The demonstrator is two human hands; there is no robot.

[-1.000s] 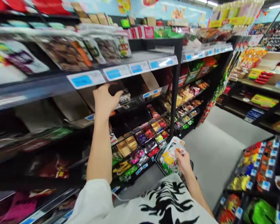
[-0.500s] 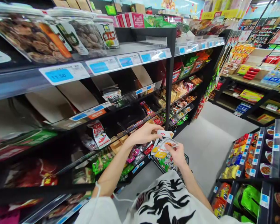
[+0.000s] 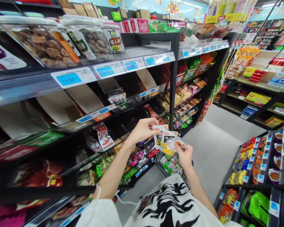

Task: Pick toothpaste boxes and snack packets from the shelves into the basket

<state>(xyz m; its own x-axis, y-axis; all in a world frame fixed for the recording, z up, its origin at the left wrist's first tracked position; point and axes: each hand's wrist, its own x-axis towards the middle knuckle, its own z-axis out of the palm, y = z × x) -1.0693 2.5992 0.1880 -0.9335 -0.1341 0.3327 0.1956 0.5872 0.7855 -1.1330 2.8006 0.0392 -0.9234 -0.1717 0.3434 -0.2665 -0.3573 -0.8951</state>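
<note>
My left hand pinches a small white snack packet with dark print by its upper edge. Beside it, my right hand grips a few more snack packets, fanned out, white with yellow and dark print. The packets of both hands overlap, so their exact number is unclear. Directly below, a dark shopping basket holds several green-and-white packs. What carries the basket is hidden.
On the left runs a black shelf with a price-tag rail. Clear jars of dried fruit stand on its top tier. More white packets sit in a lower tier. Right of the grey floor aisle is a low snack rack.
My left hand has come down from the shelf to the packets at my right hand and now pinches one. The packets have spread apart, and the view has shifted slightly.
</note>
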